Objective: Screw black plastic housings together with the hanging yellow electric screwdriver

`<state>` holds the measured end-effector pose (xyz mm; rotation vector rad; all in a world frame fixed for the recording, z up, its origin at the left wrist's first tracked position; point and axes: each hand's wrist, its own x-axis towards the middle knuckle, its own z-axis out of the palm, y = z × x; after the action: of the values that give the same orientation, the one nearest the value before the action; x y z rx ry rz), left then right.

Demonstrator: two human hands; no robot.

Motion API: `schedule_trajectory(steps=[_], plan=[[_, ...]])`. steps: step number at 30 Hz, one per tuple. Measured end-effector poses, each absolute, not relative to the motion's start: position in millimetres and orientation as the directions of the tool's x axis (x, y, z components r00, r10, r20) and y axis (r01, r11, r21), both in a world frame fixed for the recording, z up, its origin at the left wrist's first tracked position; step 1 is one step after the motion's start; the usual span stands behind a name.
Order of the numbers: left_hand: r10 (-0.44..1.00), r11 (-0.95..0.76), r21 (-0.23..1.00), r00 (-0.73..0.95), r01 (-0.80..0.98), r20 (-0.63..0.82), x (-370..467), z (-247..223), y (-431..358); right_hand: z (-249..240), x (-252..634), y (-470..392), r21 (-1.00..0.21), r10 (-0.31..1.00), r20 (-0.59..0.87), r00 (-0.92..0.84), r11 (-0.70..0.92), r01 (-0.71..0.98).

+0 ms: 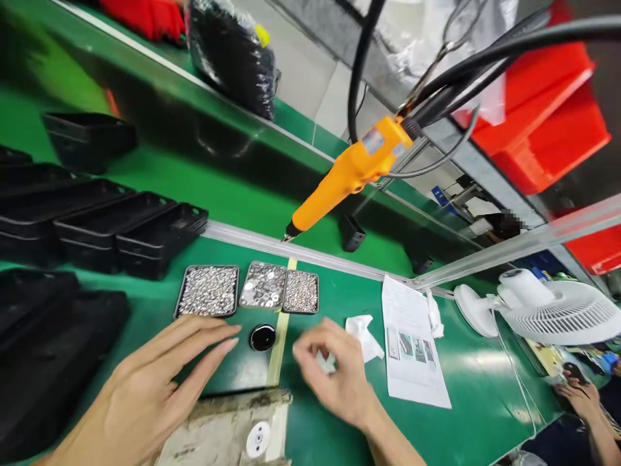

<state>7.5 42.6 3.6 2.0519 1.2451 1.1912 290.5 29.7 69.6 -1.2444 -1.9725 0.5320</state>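
My left hand (pixel 150 382) hovers over the near left of the green bench, fingers stretched out and thumb apart, with nothing visible in it. To the right, my right hand (pixel 334 369) is curled with thumb and index finger pinched; anything between the tips is too blurred to see. A glossy black round piece (pixel 262 337) lies between the hands, touching neither. Below it rests a worn, tape-covered block (pixel 218 430) bearing a white disc with small holes (pixel 258 439). Three trays sit beyond my hands: small metal parts (pixel 207 291), flat washer-like parts (pixel 263 285) and tiny metal pieces (pixel 301 291).
An orange electric screwdriver (pixel 349 175) hangs tip-down above the trays. Black bins (pixel 150 236) line the left. A printed sheet (pixel 412 349), crumpled tissue (pixel 365 336) and white fan (pixel 557 307) are at right. Another person's hand (pixel 579 391) shows at far right.
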Motion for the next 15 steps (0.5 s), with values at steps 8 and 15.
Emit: schedule_trajectory(steps=[8,15], plan=[[0.828,-0.559,0.715,0.237,0.42,0.508,11.8,28.4,42.5,82.4,285.3,-36.5,-0.279,0.639,0.338,-0.691,0.769,0.575],[0.849,-0.527,0.74,0.225,0.418,0.478,13.7,30.9,41.4,83.5,285.3,-35.5,-0.094,0.551,0.412,-0.725,0.818,0.568]])
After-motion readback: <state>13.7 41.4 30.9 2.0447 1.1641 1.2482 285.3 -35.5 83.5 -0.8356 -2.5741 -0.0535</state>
